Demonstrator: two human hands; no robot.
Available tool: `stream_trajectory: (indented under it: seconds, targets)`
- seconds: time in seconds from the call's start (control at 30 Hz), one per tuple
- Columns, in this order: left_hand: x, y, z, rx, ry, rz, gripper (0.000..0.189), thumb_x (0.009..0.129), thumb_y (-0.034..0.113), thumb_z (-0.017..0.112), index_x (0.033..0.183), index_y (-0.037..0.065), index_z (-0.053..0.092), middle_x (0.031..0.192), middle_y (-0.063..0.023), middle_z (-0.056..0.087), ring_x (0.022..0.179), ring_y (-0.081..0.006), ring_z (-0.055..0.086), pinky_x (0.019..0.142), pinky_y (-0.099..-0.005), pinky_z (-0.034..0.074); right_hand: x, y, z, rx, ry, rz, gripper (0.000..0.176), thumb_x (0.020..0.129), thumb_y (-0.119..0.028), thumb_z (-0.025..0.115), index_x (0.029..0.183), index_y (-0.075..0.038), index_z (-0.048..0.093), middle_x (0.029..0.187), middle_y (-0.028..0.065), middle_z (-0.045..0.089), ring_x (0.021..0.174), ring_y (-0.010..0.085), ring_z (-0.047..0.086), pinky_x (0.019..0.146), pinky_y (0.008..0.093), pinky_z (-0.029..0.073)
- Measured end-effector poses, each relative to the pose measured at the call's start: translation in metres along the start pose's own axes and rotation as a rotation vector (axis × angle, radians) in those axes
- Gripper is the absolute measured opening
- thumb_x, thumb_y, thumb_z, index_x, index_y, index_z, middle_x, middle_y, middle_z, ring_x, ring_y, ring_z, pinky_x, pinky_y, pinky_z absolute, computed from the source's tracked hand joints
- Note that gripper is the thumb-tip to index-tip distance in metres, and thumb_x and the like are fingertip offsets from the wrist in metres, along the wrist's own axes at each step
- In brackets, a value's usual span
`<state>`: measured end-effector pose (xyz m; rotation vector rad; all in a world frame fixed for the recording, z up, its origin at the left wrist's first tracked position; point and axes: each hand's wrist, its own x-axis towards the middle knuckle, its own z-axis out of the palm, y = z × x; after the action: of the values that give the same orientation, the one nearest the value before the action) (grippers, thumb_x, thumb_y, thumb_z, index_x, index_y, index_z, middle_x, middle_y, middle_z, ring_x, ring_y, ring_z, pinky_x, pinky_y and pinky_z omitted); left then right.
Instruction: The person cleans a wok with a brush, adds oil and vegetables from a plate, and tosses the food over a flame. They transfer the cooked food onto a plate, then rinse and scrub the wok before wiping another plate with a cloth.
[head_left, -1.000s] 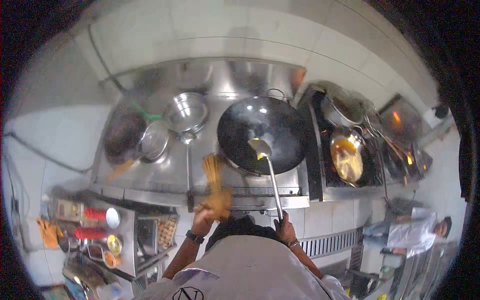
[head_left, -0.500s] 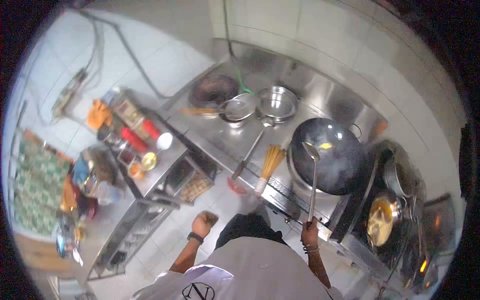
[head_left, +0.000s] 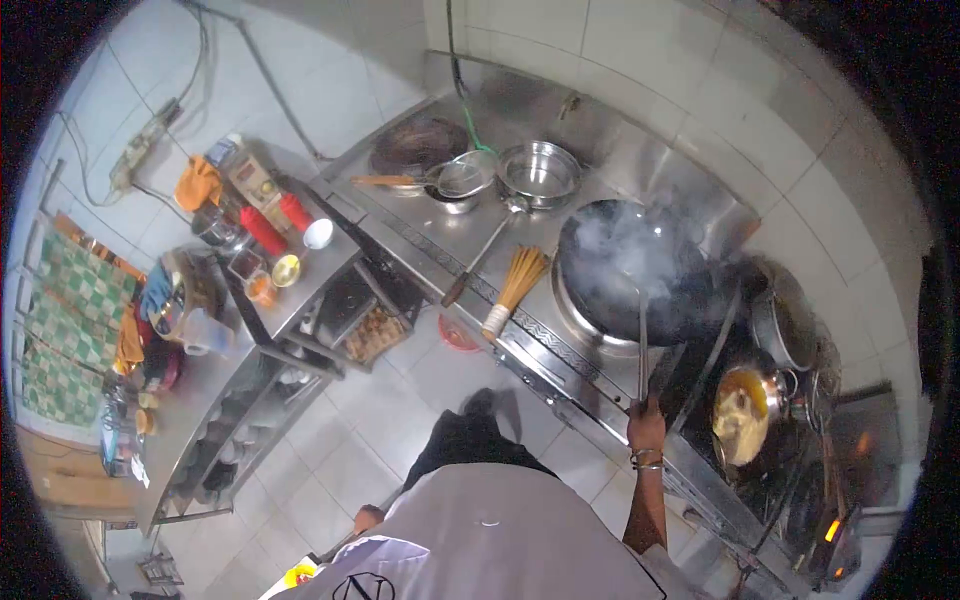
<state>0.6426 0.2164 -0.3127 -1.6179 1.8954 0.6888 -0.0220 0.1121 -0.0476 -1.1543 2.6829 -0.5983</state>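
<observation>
My right hand (head_left: pixel 646 428) is wrapped round the handle of a long metal ladle (head_left: pixel 643 345), which reaches up into a black wok (head_left: pixel 585 270) on the stove. Thick smoke or steam rises from the wok and hides the ladle's bowl and whatever lies inside. Low by my body, my left hand (head_left: pixel 368 519) shows only in part beside my shirt, its fingers not clear. Left of the wok, a bamboo wok brush (head_left: pixel 520 285) rests along the stove's front edge. A long-handled tool (head_left: pixel 480 255) lies further left.
Behind stand a steel pot (head_left: pixel 540 178) and a strainer (head_left: pixel 465 178). To the right, a pan (head_left: pixel 740 420) holds yellowish liquid. The left counter carries red bottles (head_left: pixel 262 230), a white bowl (head_left: pixel 318 234) and small containers. A red basin (head_left: pixel 458 333) is by the stove front.
My left hand has dropped back toward my body. My right hand has shifted slightly right and up with the ladle, whose bowl is now hidden. Smoke over the wok has thickened.
</observation>
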Motion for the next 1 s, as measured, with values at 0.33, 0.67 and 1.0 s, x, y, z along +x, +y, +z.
stream_trajectory:
  seconds: [0.33, 0.67, 1.0]
  targets:
    - [0.102, 0.054, -0.078, -1.157, 0.220, 0.195, 0.017, 0.072, 0.016, 0.055, 0.062, 0.005, 0.064, 0.068, -0.0153, 0.064, 0.063, -0.0318, 0.061, 0.056, -0.0415, 0.048, 0.050, -0.010, -0.060, -0.252, -0.367, -0.126, 0.035, 0.085, -0.030, 0.058, 0.105, -0.001, 0.059, 0.095, 0.0252, 0.064, 0.095, 0.0426, 0.060, 0.082, 0.0495, 0.047]
    - [0.110, 0.102, -0.196, -0.487, 0.056, 0.862, 0.022, 0.079, 0.024, 0.058, 0.087, 0.005, 0.066, 0.097, -0.0205, 0.065, 0.086, -0.0293, 0.061, 0.081, -0.0346, 0.048, 0.048, -0.025, -0.102, -0.268, -0.304, -0.063, 0.034, 0.085, -0.025, 0.058, 0.108, 0.000, 0.059, 0.095, 0.0245, 0.064, 0.091, 0.0406, 0.062, 0.078, 0.0481, 0.050]
    - [0.063, 0.128, -0.362, -0.120, -0.628, 0.340, 0.043, 0.095, 0.036, 0.042, 0.128, 0.008, 0.047, 0.125, -0.0089, 0.054, 0.110, -0.0196, 0.052, 0.100, -0.0309, 0.037, 0.105, -0.038, -0.041, -0.283, -0.118, -0.011, 0.031, 0.083, -0.027, 0.060, 0.094, 0.001, 0.062, 0.090, 0.0262, 0.064, 0.086, 0.0428, 0.062, 0.077, 0.0481, 0.051]
